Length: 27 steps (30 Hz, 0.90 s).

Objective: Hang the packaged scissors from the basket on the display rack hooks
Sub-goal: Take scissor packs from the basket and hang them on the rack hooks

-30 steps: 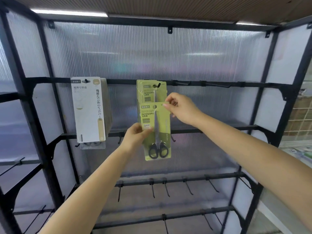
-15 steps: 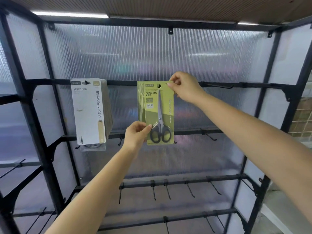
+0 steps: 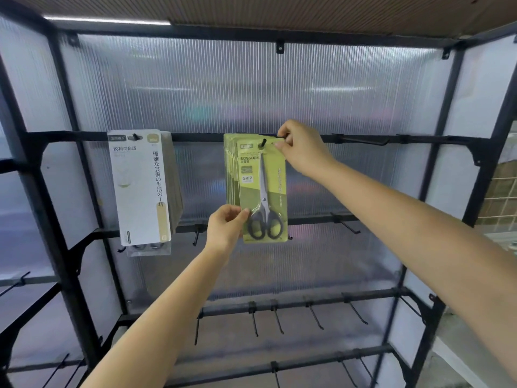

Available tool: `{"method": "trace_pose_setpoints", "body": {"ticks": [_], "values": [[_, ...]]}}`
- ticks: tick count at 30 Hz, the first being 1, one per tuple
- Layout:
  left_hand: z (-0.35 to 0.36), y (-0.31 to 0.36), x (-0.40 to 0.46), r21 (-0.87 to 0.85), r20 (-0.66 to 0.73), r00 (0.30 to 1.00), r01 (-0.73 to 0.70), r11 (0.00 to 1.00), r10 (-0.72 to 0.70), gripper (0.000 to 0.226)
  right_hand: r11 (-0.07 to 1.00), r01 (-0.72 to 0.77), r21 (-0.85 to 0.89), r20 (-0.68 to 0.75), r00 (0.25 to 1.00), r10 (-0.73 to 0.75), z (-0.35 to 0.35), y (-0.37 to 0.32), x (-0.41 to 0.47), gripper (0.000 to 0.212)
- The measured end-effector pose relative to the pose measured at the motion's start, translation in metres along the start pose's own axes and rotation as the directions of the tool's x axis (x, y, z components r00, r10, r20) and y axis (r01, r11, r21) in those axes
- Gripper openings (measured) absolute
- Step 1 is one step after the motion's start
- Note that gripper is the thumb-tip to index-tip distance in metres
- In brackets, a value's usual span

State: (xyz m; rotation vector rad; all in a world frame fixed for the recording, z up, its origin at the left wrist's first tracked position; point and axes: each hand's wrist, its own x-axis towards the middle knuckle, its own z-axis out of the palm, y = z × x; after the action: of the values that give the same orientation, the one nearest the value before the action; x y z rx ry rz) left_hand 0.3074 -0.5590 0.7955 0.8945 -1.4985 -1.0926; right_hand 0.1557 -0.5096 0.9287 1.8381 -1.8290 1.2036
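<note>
Scissors pack point(image 3: 264, 191) hangs on the hook point(image 3: 263, 142); right hand point(image 3: 300, 148) pinches its top corner, left hand point(image 3: 228, 229) its lower edge.

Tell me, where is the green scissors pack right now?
In the head view, the green scissors pack hangs mid-rack on the top rail's hook, right of the white packs, held by both hands.

Both arms extended forward and up, forearms bare. Right hand point(image 3: 300, 148) highest, wrist bent, thumb and forefinger pinching the top right corner of a card. Left hand point(image 3: 226, 228) lower, fingers curled, thumb and fingertips pinching the card's lower left edge.
</note>
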Motion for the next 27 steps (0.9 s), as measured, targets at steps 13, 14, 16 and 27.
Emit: {"method": "trace_pose_setpoints", "body": {"ticks": [13,14,16,27], "values": [[0.007,-0.005,0.022,0.191,-0.15,0.988,-0.003,0.982,0.032,0.017,0.872,0.164,-0.462,0.139,0.984,-0.112,0.029,0.008,-0.021,0.06],[0.007,-0.003,0.021,0.222,-0.157,0.987,0.001,0.975,0.034,0.017,0.869,0.164,-0.466,0.149,0.983,-0.106,0.029,0.009,-0.023,0.061],[0.006,0.003,0.019,0.303,-0.173,0.983,-0.009,0.953,0.064,0.017,0.863,0.169,-0.476,0.158,0.982,-0.105,0.028,0.008,-0.026,0.062],[0.047,0.031,-0.034,0.779,0.095,0.722,-0.482,0.401,0.685,0.017,0.836,0.158,-0.525,0.127,0.986,-0.106,-0.025,0.02,-0.095,0.056]]}}
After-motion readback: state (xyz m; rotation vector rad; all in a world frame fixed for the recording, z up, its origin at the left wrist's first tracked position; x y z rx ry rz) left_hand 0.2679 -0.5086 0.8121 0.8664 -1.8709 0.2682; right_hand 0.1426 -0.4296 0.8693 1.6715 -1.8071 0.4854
